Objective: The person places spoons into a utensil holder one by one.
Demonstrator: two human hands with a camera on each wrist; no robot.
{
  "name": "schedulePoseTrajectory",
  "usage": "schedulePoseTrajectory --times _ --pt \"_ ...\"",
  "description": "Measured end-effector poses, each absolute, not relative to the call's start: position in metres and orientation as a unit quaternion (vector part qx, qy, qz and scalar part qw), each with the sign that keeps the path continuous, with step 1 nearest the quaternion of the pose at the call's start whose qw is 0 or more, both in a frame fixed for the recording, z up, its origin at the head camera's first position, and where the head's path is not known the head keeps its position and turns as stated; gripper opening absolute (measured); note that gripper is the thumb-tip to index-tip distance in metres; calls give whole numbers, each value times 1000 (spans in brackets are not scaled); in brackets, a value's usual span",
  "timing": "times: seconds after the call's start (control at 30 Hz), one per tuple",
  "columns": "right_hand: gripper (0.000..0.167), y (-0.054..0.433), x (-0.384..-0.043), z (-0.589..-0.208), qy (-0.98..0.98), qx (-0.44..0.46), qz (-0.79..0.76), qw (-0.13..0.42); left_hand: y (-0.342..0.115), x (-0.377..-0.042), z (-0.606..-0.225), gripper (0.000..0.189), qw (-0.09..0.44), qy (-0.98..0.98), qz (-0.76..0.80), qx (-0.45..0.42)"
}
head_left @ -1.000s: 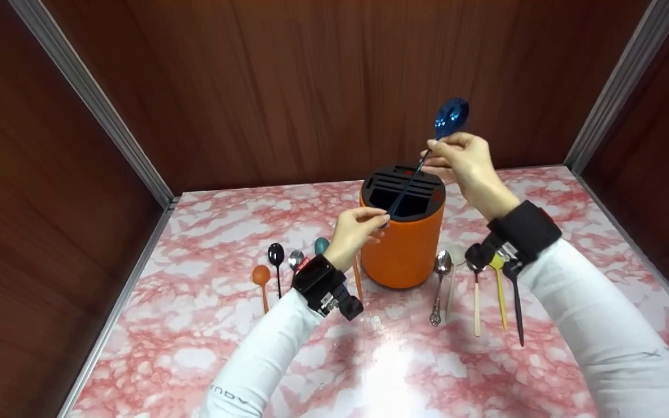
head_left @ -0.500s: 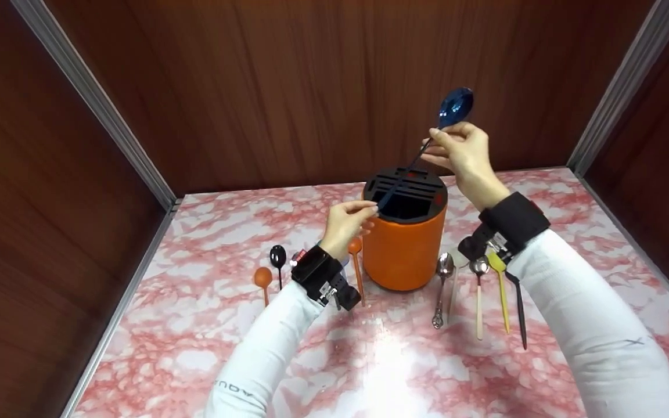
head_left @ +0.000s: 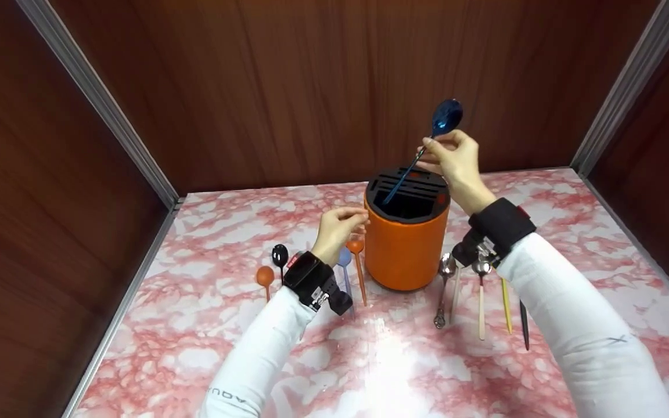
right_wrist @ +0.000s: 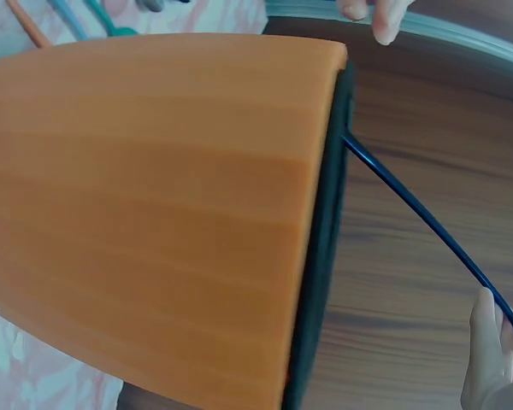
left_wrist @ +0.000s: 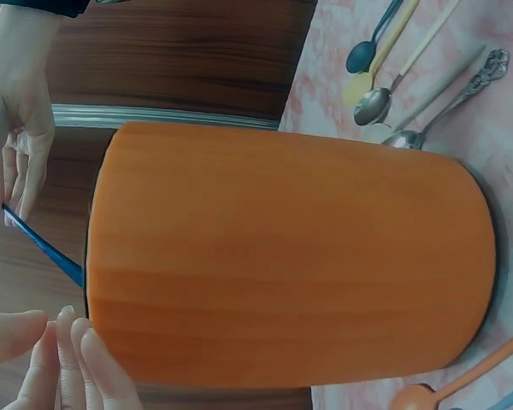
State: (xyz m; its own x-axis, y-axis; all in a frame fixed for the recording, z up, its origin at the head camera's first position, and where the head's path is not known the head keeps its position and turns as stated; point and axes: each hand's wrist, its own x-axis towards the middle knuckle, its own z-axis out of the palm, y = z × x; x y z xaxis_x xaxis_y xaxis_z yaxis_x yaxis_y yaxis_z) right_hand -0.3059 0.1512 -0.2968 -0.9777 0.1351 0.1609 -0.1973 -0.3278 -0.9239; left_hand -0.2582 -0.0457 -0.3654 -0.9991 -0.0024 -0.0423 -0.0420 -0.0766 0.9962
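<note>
A shiny blue spoon [head_left: 447, 116] slants over an orange utensil holder [head_left: 407, 255], bowl up. Its handle end reaches down at the large opening in the holder's black slotted top [head_left: 410, 180]. My right hand [head_left: 456, 162] pinches the handle just below the bowl. In the right wrist view the blue handle [right_wrist: 419, 209] crosses the black rim, the pinching fingers at its upper part. Beside the holder's left rim is my left hand [head_left: 337, 229], its fingers loosely bent with nothing between them. The left wrist view has those fingers [left_wrist: 103, 367] close to the orange wall.
Left of the holder lie an orange spoon [head_left: 265, 276], a black spoon [head_left: 280, 255], a lilac spoon [head_left: 344, 257] and another orange spoon [head_left: 356, 247]. To the right are an ornate silver spoon [head_left: 446, 266] and several others, partly behind my right wrist. Wood-look walls [head_left: 311, 93] enclose the table.
My left hand has let go of the blue spoon's handle end and drawn off left of the rim. The right hand has risen slightly, then lowered with the spoon, shifting a little left.
</note>
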Motion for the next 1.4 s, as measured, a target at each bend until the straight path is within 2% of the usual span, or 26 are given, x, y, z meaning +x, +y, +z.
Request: schedulePoseTrajectory --times 0.5,0.97,1.13,1.4 --pt "12 133 -312 -321 -640 35 762 86 -51 -250 -390 22 41 707 706 -8" --pt "2 121 -312 -342 -748 79 656 57 -54 -242 -404 26 56 700 712 -8" --pt "11 117 -312 -346 -789 99 602 65 -54 -242 -405 24 58 698 714 -14" --pt "10 118 -310 -348 -808 120 569 97 -53 -242 -408 22 53 707 705 -13"
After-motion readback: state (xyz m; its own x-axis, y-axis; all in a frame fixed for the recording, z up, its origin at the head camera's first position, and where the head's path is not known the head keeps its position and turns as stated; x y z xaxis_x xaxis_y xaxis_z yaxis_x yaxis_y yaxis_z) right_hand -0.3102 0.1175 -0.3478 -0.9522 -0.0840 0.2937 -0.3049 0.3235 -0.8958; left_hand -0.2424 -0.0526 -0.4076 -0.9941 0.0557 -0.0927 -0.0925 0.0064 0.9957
